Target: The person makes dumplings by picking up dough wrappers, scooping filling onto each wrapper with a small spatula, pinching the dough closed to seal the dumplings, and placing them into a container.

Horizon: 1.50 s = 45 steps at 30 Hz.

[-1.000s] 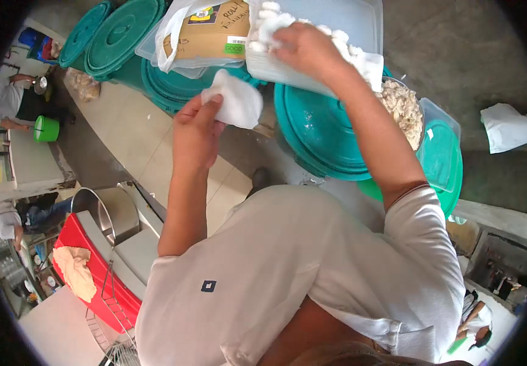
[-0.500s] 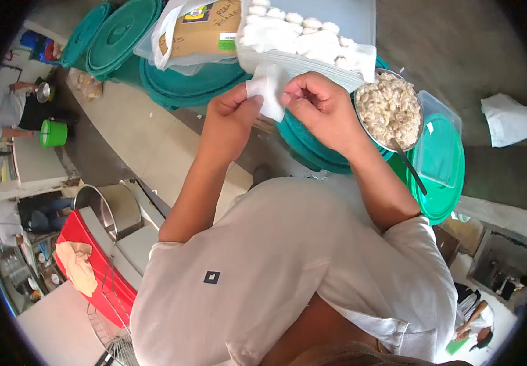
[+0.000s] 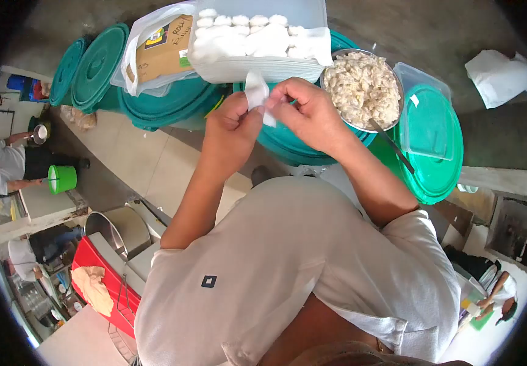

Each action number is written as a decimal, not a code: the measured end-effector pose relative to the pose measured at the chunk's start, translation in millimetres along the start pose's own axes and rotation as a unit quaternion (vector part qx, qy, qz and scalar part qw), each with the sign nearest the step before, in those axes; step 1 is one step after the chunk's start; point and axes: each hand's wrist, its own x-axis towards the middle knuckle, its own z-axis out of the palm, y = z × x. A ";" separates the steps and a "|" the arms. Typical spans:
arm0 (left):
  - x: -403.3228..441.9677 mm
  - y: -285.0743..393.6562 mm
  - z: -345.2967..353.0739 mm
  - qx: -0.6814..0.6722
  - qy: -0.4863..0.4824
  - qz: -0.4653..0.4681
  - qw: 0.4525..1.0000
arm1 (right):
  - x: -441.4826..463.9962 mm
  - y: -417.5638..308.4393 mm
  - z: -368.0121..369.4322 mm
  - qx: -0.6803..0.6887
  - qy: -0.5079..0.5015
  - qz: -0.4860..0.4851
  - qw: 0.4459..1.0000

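A thin white sheet (image 3: 256, 91) hangs between my two hands, above a teal lid. My left hand (image 3: 233, 131) pinches its left side between thumb and fingers. My right hand (image 3: 307, 113) is closed on its right edge. Just beyond my hands stands a clear plastic container (image 3: 251, 68) with rows of small white rolled pieces (image 3: 257, 23) and white sheets on top. To the right of my right hand, a metal bowl (image 3: 402, 100) holds a chunky pale mixture (image 3: 361, 88), with a dark handle (image 3: 397, 152) sticking out toward me.
Teal lidded tubs (image 3: 99, 67) line the left back, beside a cardboard box (image 3: 163, 52) in plastic. A green lid (image 3: 440, 177) lies right of the bowl, and a white bag (image 3: 500, 76) farther right. Lower left are a steel pot (image 3: 132, 229) and red container (image 3: 89, 250). People work at both sides.
My right hand has come back from the container to the white sheet, and both hands now hold it. The sheet is more gathered. The view has shifted, moving the containers leftward.
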 end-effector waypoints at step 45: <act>47.4 9.3 -53.1 -0.355 0.049 -0.121 0.926 | -13.1 51.2 -41.4 0.596 0.108 0.260 0.751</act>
